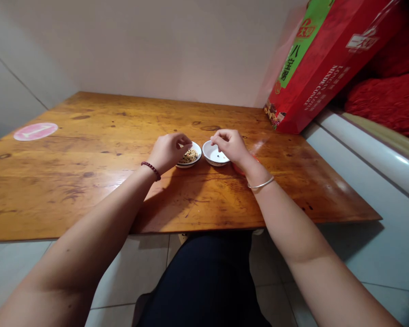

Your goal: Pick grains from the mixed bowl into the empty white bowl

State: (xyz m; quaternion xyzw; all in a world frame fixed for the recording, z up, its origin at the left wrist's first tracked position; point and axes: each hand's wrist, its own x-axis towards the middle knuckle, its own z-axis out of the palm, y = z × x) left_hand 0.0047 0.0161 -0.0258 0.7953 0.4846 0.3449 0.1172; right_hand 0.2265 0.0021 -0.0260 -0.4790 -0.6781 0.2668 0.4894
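Observation:
My left hand point(172, 147) is over the left side of a small white bowl point(197, 149) with a dark rim. Light tan, bean-like pieces point(190, 156) are heaped in that bowl. Its fingers are curled in toward the thumb, and whatever they may hold is hidden. Close by on the right stands a second white bowl point(209, 151), with a few tiny dark and pale bits on its bottom. Above this bowl's right side is my right hand point(230, 143), fingertips pinched together; anything between them is too small to name.
A red-orange object point(237, 169) lies partly hidden under my right wrist. The wooden table point(88, 154) meets a wall behind and bears a pink oval sticker point(36, 131). A tall red carton point(320, 68) stands at the back right, near red fluffy cloth point(388, 100).

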